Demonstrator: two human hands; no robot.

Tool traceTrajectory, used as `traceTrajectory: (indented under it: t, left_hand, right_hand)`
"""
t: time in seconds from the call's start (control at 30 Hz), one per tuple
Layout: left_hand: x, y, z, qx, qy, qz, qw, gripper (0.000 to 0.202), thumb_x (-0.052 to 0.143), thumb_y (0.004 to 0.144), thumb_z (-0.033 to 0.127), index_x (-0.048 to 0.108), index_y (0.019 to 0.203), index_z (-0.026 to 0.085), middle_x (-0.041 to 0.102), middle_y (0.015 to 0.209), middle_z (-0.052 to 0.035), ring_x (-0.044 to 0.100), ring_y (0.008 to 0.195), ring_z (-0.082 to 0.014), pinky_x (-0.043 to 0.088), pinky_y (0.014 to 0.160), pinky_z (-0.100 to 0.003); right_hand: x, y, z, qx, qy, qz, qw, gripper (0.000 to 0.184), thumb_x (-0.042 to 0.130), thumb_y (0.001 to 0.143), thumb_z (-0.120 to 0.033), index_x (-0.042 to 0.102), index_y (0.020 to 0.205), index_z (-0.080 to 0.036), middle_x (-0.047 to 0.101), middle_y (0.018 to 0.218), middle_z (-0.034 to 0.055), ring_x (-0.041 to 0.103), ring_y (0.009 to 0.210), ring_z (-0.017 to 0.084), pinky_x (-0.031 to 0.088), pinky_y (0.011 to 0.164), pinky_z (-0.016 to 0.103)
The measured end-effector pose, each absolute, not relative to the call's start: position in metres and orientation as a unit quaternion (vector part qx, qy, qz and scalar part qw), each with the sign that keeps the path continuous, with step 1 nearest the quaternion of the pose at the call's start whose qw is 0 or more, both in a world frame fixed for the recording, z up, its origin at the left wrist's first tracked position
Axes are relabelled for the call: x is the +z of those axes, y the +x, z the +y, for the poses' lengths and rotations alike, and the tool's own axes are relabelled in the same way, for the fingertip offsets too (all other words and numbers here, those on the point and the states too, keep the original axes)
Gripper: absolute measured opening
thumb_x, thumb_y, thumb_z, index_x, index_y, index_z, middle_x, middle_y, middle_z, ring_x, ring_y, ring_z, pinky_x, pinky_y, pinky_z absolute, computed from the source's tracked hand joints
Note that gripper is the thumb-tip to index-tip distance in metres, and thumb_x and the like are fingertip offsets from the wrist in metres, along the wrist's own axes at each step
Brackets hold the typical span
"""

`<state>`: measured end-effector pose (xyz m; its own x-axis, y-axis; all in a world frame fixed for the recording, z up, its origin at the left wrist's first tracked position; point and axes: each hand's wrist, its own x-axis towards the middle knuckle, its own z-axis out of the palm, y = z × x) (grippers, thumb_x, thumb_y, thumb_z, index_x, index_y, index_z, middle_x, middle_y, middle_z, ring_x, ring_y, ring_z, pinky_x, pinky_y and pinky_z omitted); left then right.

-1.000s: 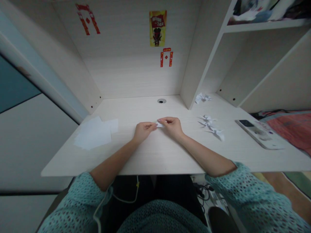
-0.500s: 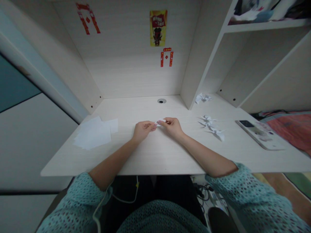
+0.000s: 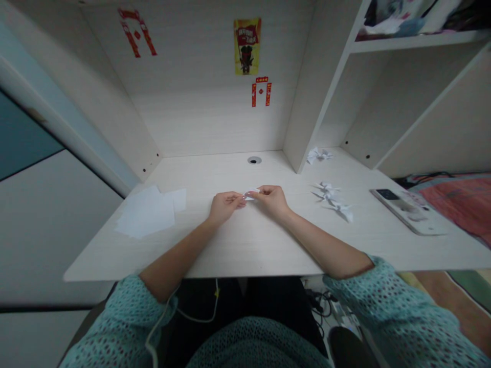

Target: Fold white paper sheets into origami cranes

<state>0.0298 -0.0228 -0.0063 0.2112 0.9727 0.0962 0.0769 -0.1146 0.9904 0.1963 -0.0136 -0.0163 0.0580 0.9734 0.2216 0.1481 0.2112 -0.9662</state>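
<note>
Folded paper piece (image 3: 250,194) at desk (image 3: 245,245) centre, fingertips of both hands pinched closed on it: left hand (image 3: 224,204) at its 9 o'clock end, right hand (image 3: 273,199) at 3 o'clock. Looks mid-fold. Finished paper cranes (image 3: 332,197) at 3 o'clock, blank sheets (image 3: 148,213) at 9 o'clock, unused.

Now folded paper (image 3: 249,194) raised slightly off desk (image 3: 245,245) (edge tilted up).

Home study nook, pale wooden desk (image 3: 238,245) with built-in shelves (image 3: 414,41), stickers (image 3: 246,46) on back panel, bed (image 3: 460,199) alongside
</note>
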Motion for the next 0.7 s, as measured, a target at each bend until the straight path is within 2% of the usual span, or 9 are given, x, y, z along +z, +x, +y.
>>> traceTrajectory:
  t: [0.1, 0.23, 0.47, 0.6, 0.7]
  left_hand:
    - [-0.0057, 0.0302, -0.0233, 0.446, 0.595, 0.447, 0.497, 0.037, 0.069, 0.065, 0.047, 0.067, 0.077, 0.012, 0.070, 0.072, -0.0078, 0.066, 0.067, -0.0172, 0.055, 0.073, -0.035]
    - [-0.0060, 0.0300, -0.0225, 0.445, 0.599, 0.458, 0.484, 0.035, 0.068, 0.067, 0.046, 0.067, 0.078, 0.012, 0.070, 0.070, -0.0076, 0.066, 0.065, -0.0165, 0.055, 0.072, -0.033]
    - [-0.0048, 0.0297, -0.0224, 0.436, 0.594, 0.469, 0.487, 0.034, 0.068, 0.067, 0.045, 0.067, 0.076, 0.012, 0.070, 0.070, -0.0076, 0.064, 0.062, -0.0150, 0.055, 0.071, -0.032]
    - [-0.0060, 0.0297, -0.0218, 0.430, 0.597, 0.466, 0.491, 0.031, 0.067, 0.069, 0.043, 0.066, 0.075, 0.012, 0.070, 0.072, -0.0076, 0.065, 0.066, -0.0154, 0.054, 0.074, -0.031]
    - [-0.0082, 0.0286, -0.0211, 0.417, 0.628, 0.451, 0.478, 0.029, 0.065, 0.071, 0.042, 0.065, 0.076, 0.014, 0.069, 0.074, -0.0065, 0.065, 0.071, -0.0159, 0.053, 0.075, -0.030]
  right_hand:
    - [-0.0162, 0.1957, -0.0133, 0.412, -0.490, -0.556, 0.530, 0.041, 0.072, 0.056, -0.053, 0.063, 0.058, -0.013, 0.045, 0.047, -0.0037, 0.032, 0.045, 0.007, 0.021, 0.045, 0.024]
    - [-0.0161, 0.1959, -0.0124, 0.445, -0.450, -0.566, 0.529, 0.041, 0.067, 0.062, -0.053, 0.066, 0.067, -0.013, 0.057, 0.057, 0.0002, 0.043, 0.051, 0.010, 0.029, 0.049, 0.024]
    - [-0.0195, 0.1957, -0.0098, 0.436, -0.464, -0.556, 0.535, 0.041, 0.066, 0.063, -0.054, 0.065, 0.061, -0.013, 0.056, 0.054, 0.0000, 0.045, 0.051, 0.010, 0.032, 0.050, 0.024]
    - [-0.0216, 0.1957, -0.0079, 0.445, -0.465, -0.524, 0.558, 0.038, 0.072, 0.058, -0.049, 0.068, 0.070, -0.013, 0.062, 0.061, 0.0029, 0.049, 0.055, 0.012, 0.035, 0.053, 0.025]
    - [-0.0226, 0.1965, -0.0065, 0.437, -0.456, -0.532, 0.564, 0.038, 0.067, 0.063, -0.050, 0.068, 0.072, -0.013, 0.063, 0.063, 0.0033, 0.051, 0.057, 0.013, 0.037, 0.055, 0.025]
